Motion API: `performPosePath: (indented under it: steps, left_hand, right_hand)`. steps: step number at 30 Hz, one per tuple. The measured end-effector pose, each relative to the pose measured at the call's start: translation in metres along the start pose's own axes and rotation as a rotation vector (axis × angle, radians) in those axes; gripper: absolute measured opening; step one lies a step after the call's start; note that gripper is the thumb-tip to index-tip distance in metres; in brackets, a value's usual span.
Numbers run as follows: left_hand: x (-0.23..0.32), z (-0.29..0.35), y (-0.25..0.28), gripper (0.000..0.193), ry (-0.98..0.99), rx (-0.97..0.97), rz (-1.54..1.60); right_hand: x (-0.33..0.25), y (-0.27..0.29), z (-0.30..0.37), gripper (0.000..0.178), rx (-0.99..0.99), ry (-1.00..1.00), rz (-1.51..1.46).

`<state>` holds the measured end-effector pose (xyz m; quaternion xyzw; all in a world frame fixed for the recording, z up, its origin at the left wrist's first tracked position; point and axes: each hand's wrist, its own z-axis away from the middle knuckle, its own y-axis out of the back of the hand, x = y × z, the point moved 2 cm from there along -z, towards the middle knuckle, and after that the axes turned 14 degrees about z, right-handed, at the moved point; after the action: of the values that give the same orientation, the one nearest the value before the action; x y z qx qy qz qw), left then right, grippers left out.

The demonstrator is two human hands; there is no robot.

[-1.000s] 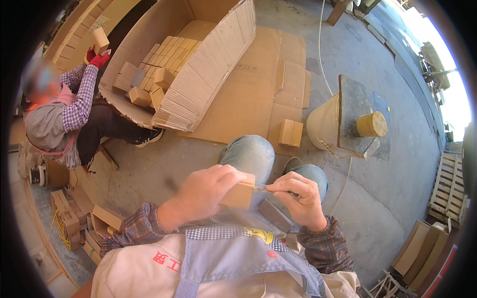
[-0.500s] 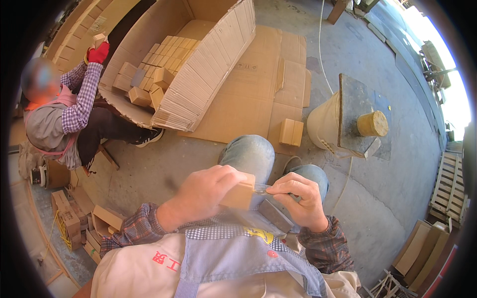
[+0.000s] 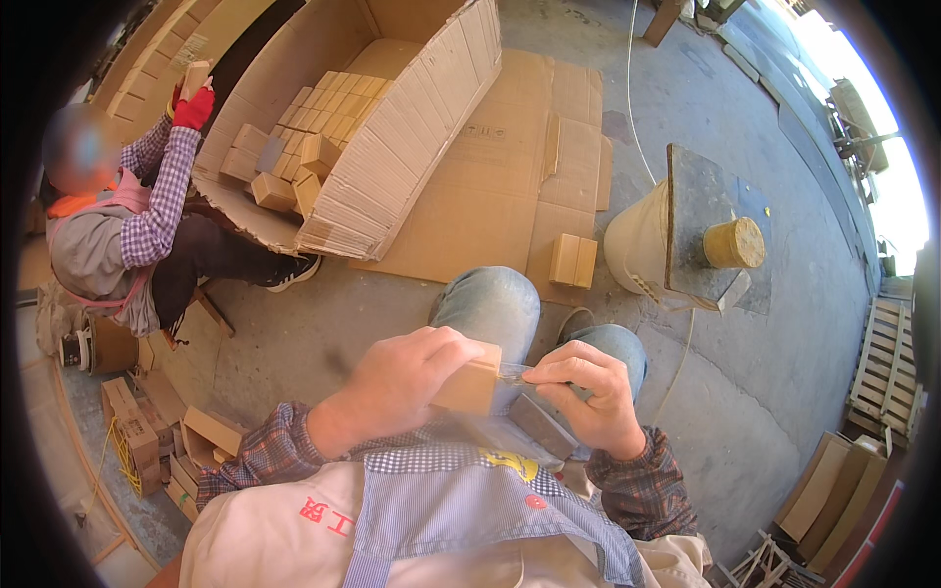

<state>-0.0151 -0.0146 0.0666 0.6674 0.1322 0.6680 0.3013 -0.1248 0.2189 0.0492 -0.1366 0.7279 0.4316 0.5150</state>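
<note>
Over my lap, my left hand (image 3: 397,387) is wrapped round a small tan box (image 3: 472,382), its fingers closed along the top edge. A piece of clear plastic film (image 3: 512,372) stretches from the box toward my right hand (image 3: 591,392). That hand pinches the film's end between thumb and fingertips. More see-through film (image 3: 500,433) hangs below the box. Beneath my right hand lies a grey, flat-sided block (image 3: 542,426) on my lap, partly behind the film. My left palm hides much of the box's left side.
A large open carton (image 3: 392,147) at the far left holds several small tan boxes. Beside it a person in red gloves (image 3: 194,106) holds a block. A flattened cardboard sheet (image 3: 470,186) bears a pair of boxes (image 3: 572,261). At right, a board-topped white bucket (image 3: 637,235) carries a tape roll (image 3: 735,243).
My hands, the box and the film hold nearly the same place. The other person's block has tilted more upright in the red gloves.
</note>
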Motion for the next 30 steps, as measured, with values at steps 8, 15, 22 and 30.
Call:
performPosePath:
  steps: [8, 15, 22, 30]
  left_hand:
    - [-0.001, 0.000, 0.001, 0.059, -0.010, 0.001, -0.010]
    - [-0.001, 0.001, -0.001, 0.060, -0.023, 0.007, -0.002]
    - [0.000, 0.001, 0.000, 0.062, -0.015, 0.000, -0.005]
    - [0.008, -0.003, 0.002, 0.063, 0.031, 0.004, 0.054]
  right_hand:
    - [0.001, 0.002, -0.003, 0.023, 0.016, 0.038, 0.067]
    - [0.001, 0.001, -0.002, 0.024, -0.014, 0.034, -0.030]
    - [0.006, 0.002, -0.002, 0.021, -0.054, 0.023, 0.004]
    - [0.094, 0.111, 0.021, 0.013, 0.734, -0.523, -0.150]
